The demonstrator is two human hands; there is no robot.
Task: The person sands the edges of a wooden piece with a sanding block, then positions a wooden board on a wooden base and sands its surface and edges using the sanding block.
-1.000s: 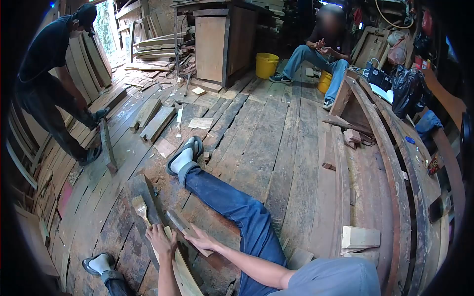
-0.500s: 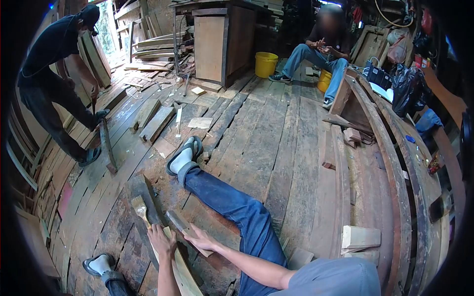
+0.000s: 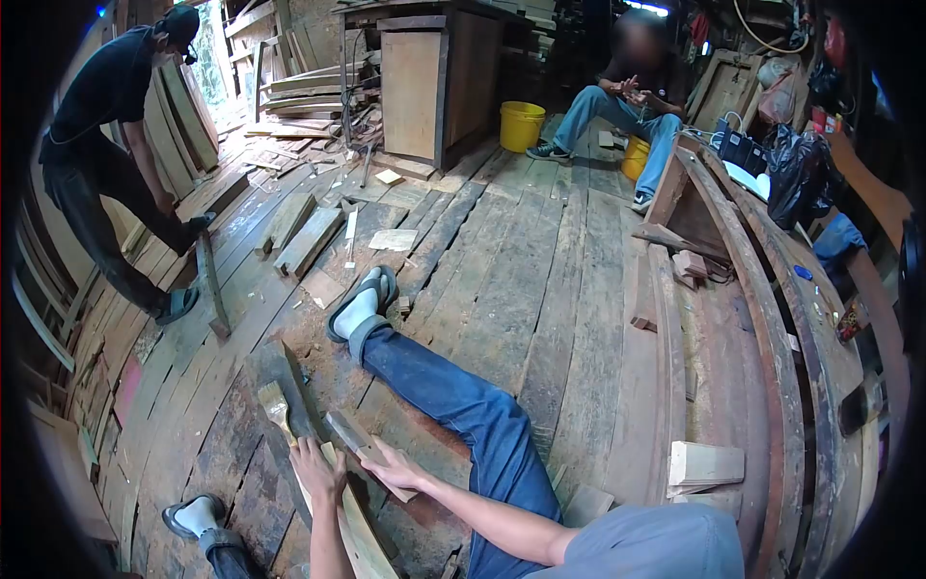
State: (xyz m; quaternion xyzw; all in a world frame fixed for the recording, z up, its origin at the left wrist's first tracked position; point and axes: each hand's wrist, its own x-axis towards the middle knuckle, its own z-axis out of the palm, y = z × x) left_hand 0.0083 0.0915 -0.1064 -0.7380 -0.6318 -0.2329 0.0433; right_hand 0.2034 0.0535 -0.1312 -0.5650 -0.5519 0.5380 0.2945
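Left hand [image 3: 318,470] closed over a long pale board [image 3: 361,537], fingertips by a brush [image 3: 276,405]; cannot tell if they grip its handle. Right hand [image 3: 395,471] clasps a short wood piece [image 3: 349,433] alongside. Any lettering too small to read.

Under left hand [image 3: 320,473], board [image 3: 361,537]; under right hand [image 3: 394,471], wooden piece [image 3: 349,434]; just beyond left, brush [image 3: 278,406] on block [image 3: 300,403]; far ahead, cabinet [image 3: 411,92].

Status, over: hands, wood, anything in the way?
Left hand on long board. Right hand gripping short block. Brush close by left hand, may get in the way.
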